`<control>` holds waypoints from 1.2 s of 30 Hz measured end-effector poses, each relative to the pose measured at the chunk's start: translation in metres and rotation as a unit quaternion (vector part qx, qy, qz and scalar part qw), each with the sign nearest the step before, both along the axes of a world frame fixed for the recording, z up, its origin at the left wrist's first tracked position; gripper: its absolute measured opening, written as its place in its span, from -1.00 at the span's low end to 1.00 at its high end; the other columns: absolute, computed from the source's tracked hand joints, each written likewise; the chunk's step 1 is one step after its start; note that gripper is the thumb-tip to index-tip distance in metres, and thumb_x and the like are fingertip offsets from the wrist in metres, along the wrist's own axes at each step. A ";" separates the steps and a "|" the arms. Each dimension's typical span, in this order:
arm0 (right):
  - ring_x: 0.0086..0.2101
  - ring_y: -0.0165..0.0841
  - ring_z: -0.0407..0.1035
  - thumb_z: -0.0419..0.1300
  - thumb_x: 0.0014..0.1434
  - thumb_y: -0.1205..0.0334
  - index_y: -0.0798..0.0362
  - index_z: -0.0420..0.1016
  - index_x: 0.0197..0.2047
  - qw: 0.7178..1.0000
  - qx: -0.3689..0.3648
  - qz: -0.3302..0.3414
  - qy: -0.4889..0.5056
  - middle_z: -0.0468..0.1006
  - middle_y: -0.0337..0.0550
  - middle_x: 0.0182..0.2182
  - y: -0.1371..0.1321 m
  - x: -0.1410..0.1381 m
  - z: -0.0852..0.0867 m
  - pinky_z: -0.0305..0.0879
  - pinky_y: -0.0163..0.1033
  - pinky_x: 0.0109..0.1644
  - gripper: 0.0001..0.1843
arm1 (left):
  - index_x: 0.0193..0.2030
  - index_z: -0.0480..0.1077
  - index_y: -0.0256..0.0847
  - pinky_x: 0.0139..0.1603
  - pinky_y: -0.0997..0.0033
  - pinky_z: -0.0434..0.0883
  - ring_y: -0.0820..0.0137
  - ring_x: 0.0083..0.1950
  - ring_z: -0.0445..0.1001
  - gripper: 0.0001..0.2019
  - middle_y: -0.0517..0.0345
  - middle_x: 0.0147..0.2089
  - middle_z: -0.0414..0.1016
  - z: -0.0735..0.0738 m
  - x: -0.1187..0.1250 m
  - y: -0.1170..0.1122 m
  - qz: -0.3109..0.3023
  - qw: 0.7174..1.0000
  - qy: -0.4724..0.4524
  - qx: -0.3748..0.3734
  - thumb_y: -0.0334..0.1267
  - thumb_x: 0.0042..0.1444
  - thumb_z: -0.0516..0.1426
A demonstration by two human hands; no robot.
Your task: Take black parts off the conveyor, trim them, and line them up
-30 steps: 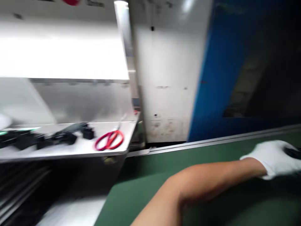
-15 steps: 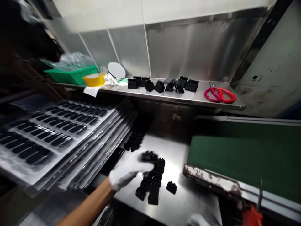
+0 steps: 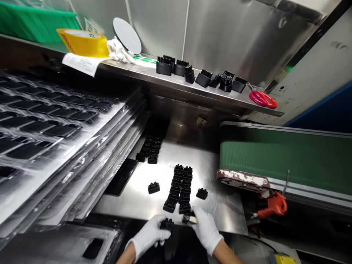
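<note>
My left hand (image 3: 148, 234), in a white glove, grips a black moulded plastic part (image 3: 167, 223) at the front edge of a stainless steel sheet (image 3: 217, 172). My right hand (image 3: 206, 229), also gloved, pinches a small black piece with a pale end (image 3: 189, 219) close to that part. Two tight rows of similar black parts (image 3: 181, 189) stand just beyond my hands. A further cluster (image 3: 150, 150) lies at the back of the sheet, and single parts (image 3: 154, 187) (image 3: 202, 193) sit on either side of the rows.
Stacked plastic trays of black parts (image 3: 55, 121) rise on the left. A green conveyor belt (image 3: 286, 157) and an orange tool (image 3: 273, 205) are on the right. A steel shelf (image 3: 176, 82) behind holds black parts, red scissors (image 3: 263, 99) and yellow tape (image 3: 84, 43).
The view has swung from the conveyor to the steel sheet and tilted. My left hand has moved toward the front edge with a black part, and my right hand has come up beside it.
</note>
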State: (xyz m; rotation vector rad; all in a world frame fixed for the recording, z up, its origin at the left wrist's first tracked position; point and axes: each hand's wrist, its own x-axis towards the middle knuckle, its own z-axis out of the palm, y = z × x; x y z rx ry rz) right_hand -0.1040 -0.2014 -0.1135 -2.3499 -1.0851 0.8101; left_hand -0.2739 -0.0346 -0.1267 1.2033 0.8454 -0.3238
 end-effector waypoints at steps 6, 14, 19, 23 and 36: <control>-0.16 -0.13 0.51 0.26 0.01 0.35 -0.06 0.39 -0.12 0.994 0.025 -0.098 0.047 0.60 -0.20 -0.21 0.006 -0.016 -0.016 0.33 -0.16 -0.08 -0.67 | -0.27 0.46 -0.29 -0.80 0.55 0.00 0.48 -0.73 0.28 -0.65 0.14 -0.53 0.51 0.000 0.033 0.030 -0.111 0.993 0.031 0.022 -0.41 -0.33 0.26; -0.28 -0.23 0.47 0.25 0.02 0.23 -0.07 0.32 -0.21 0.978 0.036 -0.200 0.050 0.56 -0.28 -0.31 0.025 -0.015 -0.008 0.27 -0.21 -0.22 -0.76 | -0.22 0.48 -0.34 -0.76 0.55 0.12 0.40 -0.66 0.39 -0.62 0.07 -0.51 0.52 0.012 0.060 0.045 -0.133 0.991 -0.003 -0.030 -0.42 -0.30 0.28; -0.39 -0.28 0.40 0.11 0.21 -0.03 -0.04 0.34 -0.32 0.970 0.064 -0.212 0.101 0.51 -0.28 -0.45 0.000 -0.013 0.030 0.19 -0.20 -0.29 -0.76 | -0.14 0.43 -0.21 -0.46 0.57 0.30 0.42 -0.34 0.47 -0.64 0.14 -0.36 0.48 0.041 0.031 0.034 -0.023 0.983 -0.113 -0.144 -0.24 -0.11 0.35; -0.47 -0.32 0.30 -0.19 0.36 -0.07 -0.02 0.32 -0.40 0.969 0.049 -0.181 0.159 0.37 -0.29 -0.57 -0.036 -0.017 0.060 0.12 -0.21 -0.33 -0.54 | -0.19 0.44 -0.18 -0.43 0.53 0.34 0.40 -0.31 0.46 -0.49 -0.01 -0.18 0.49 0.064 0.008 0.006 0.142 0.923 -0.129 -0.333 0.25 -0.01 0.23; -0.47 -0.26 0.44 -0.15 0.35 -0.13 -0.23 0.48 -0.27 0.991 -0.003 0.090 -0.095 0.55 -0.29 -0.47 -0.023 -0.021 0.194 0.18 -0.17 -0.43 -0.57 | -0.22 0.52 -0.19 -0.31 0.32 0.46 0.27 -0.35 0.51 -0.56 0.11 -0.35 0.54 0.149 0.011 -0.036 0.157 0.947 -0.165 -0.228 -0.34 -0.34 0.46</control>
